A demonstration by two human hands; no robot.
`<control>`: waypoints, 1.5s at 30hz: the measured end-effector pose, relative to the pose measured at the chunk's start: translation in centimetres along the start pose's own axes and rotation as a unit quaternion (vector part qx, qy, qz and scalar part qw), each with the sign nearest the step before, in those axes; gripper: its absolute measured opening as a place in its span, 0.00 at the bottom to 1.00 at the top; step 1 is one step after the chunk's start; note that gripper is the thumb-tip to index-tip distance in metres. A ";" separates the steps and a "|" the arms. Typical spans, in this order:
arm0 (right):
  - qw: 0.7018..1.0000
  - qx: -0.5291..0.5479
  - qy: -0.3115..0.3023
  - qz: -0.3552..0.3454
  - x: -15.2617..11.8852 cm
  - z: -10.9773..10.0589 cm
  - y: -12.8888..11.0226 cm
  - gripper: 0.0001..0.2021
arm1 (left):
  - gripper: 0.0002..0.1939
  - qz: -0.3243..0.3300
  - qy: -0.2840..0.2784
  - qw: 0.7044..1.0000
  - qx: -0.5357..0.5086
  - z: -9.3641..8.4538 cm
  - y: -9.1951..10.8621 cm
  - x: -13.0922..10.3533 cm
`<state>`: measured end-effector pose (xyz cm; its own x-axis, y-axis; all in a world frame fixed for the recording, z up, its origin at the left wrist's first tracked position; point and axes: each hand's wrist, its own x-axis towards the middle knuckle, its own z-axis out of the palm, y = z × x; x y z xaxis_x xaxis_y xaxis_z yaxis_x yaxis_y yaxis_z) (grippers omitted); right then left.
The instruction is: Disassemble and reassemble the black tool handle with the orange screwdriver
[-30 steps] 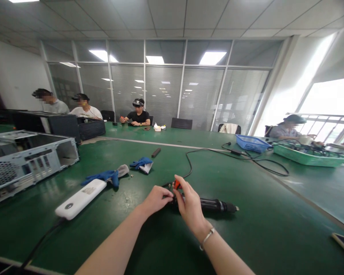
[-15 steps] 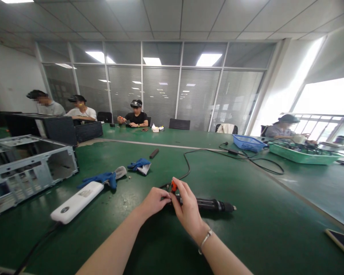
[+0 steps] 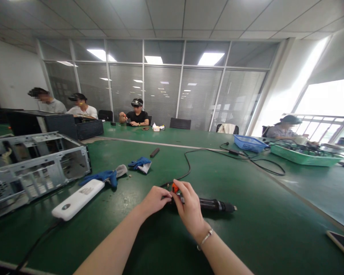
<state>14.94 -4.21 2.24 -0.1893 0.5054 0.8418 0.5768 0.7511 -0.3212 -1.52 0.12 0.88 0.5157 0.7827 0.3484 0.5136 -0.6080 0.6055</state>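
Note:
My right hand [image 3: 188,206] is closed around a small orange-handled tool [image 3: 175,187], its thumb and fingers bent down over it. Most of that tool is hidden, so its exact kind does not show. The fingertips of my left hand [image 3: 156,200] are pinched together right beside it, touching or nearly touching my right thumb; what they grip is too small to make out. Behind and under my right hand lies a black electric screwdriver [image 3: 213,204], its tip pointing right. A black cord [image 3: 188,164] runs away from the hands across the green table.
To the left stand an open metal computer case [image 3: 43,172] and a white power unit [image 3: 78,199]. Blue-grey gloves [image 3: 140,164] and a dark bar [image 3: 154,152] lie ahead. A blue basket [image 3: 250,143] and a filled green basket [image 3: 306,154] are right. Several people sit around.
The metal computer case at left has shifted to the right, toward the gloves. My hands keep nearly the same pose over the orange-handled tool.

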 end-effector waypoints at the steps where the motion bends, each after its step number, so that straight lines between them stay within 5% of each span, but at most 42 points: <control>1: 1.000 0.001 -0.006 -0.002 0.0 0.0 0.0 0.22 | 0.09 -0.002 -0.002 1.000 0.001 0.0 0.0 0.0; 31: 0.998 0.010 -0.038 -0.040 -0.6 0.4 0.0 0.28 | 0.07 -0.003 0.008 1.000 0.027 -0.2 0.3 -0.2; 39: 0.994 0.031 0.103 -0.025 -0.5 -1.0 -0.5 0.28 | 0.08 0.005 0.004 1.000 -0.002 -0.1 0.3 -0.2; 45: 0.992 0.033 -0.098 -0.066 -0.2 -3.6 -1.0 0.22 | 0.10 -0.003 0.010 1.000 -0.003 -0.1 0.3 -0.5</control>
<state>17.22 -6.62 3.94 -0.4147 0.4689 0.7798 0.4850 0.8390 -0.2466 -1.68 -0.40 0.93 0.4993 0.7888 0.3584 0.5130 -0.6025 0.6115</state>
